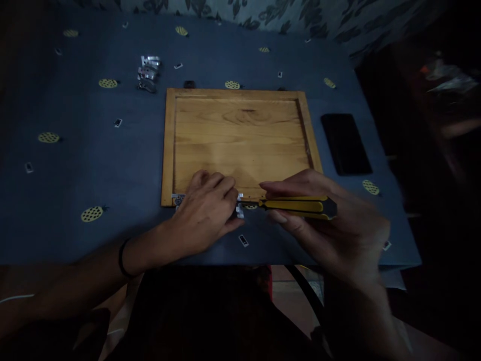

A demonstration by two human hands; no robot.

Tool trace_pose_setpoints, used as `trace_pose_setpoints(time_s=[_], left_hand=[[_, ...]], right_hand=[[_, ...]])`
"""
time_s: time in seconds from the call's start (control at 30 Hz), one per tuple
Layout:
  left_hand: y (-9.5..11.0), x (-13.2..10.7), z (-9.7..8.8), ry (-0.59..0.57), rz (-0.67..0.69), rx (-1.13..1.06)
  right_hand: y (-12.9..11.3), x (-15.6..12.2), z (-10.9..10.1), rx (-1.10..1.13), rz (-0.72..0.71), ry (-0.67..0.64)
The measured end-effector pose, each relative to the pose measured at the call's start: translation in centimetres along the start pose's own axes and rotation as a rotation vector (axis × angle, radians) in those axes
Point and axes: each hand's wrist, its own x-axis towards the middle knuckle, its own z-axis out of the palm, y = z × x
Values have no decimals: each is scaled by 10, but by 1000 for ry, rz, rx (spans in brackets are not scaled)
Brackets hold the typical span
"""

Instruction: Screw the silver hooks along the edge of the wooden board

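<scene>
Grasped a yellow-and-black screwdriver (pixel 300 206) in the grip of the right hand (pixel 353 233), with the shaft reaching left to a metal fitting (pixel 239 209) at the near edge of a wooden panel (pixel 240 135), flat on the worktop (pixel 93 175). Rested the left hand (pixel 208 208) with bent fingers over the same edge, partly hiding the fitting, but could not tell the exact state of its grip.
</scene>
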Motion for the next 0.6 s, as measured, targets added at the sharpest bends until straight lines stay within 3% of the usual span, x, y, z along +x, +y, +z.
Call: trace_pose_setpoints(time_s=[0.6], left_hand=[[0,0,-3,-40,-18,-9]], right_hand=[[-1,2,-2,2,-29,-57]])
